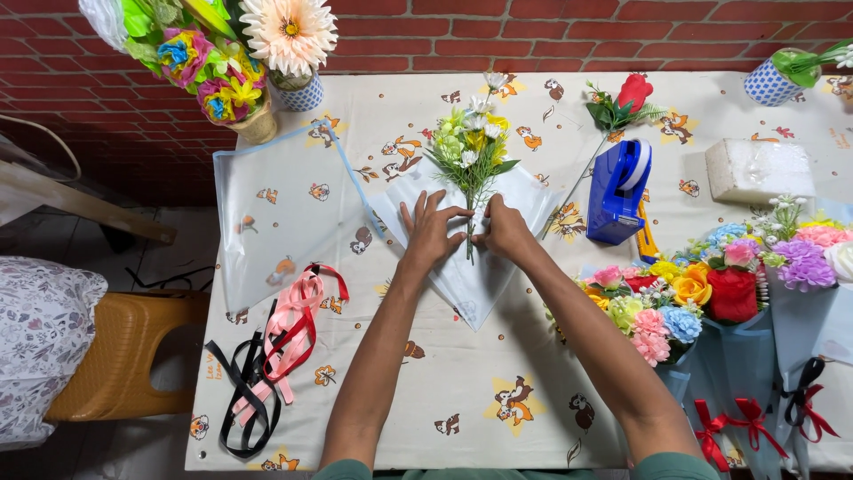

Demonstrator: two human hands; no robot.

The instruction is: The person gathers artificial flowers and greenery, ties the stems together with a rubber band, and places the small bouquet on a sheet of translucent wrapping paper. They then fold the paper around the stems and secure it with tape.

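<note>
A small bunch of white, yellow and green artificial flowers [472, 147] lies on a translucent white wrapping sheet [471, 284] in the middle of the table. My left hand [430, 229] lies flat on the sheet just left of the stems, fingers spread. On the other side of the stems my right hand [504, 228] pinches the sheet's edge against them. The thin green stems [469, 240] show between the two hands.
A second translucent sheet [275, 209] lies to the left, with pink, red and black ribbons [271, 360] below it. A blue tape dispenser [619, 191] and a red rose [633, 93] sit to the right. Finished bouquets [711, 298] crowd the right edge. A white foam block [760, 169] lies beyond them.
</note>
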